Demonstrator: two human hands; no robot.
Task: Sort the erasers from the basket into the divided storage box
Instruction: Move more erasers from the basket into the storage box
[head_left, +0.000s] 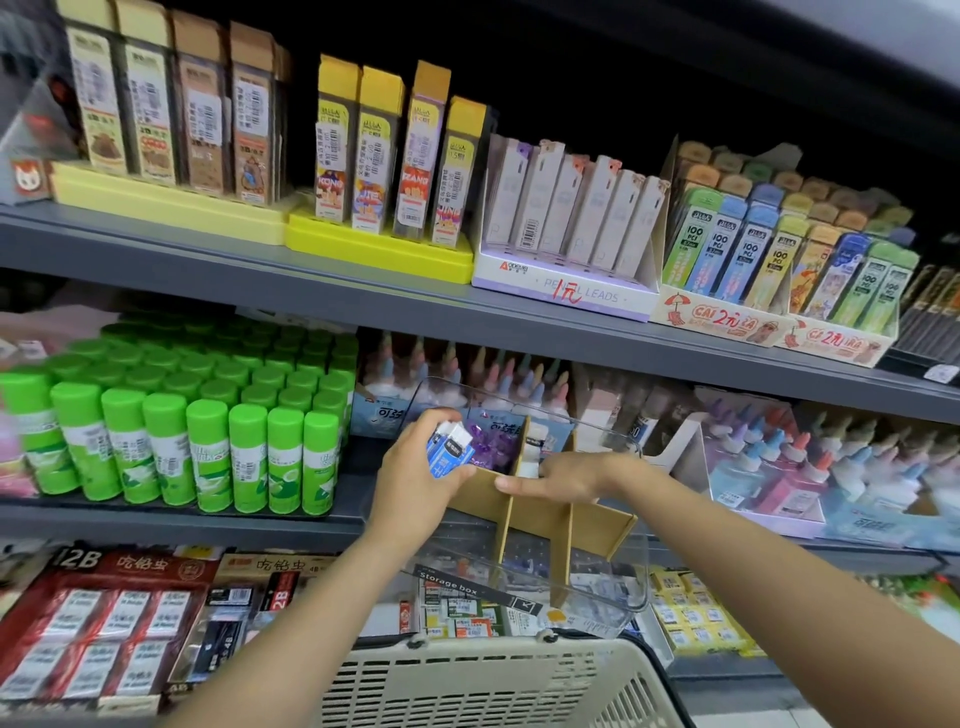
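Observation:
A clear plastic storage box (597, 597) with cardboard dividers (540, 514) stands tilted at the middle shelf's edge, above the beige basket (483, 686). My left hand (415, 483) grips a couple of white erasers in blue sleeves (449, 447) over the box's left side. Purple wrapped erasers (493, 441) lie in a far compartment. My right hand (561, 475) rests on the top edge of a cardboard divider, fingers stretched leftward. The basket's inside is out of view.
Green glue sticks (208, 441) fill the shelf to the left. Glue bottles (779, 462) stand to the right. Pencil lead boxes (571, 218) line the upper shelf. Packs of erasers and leads (104, 623) lie on the lower shelf.

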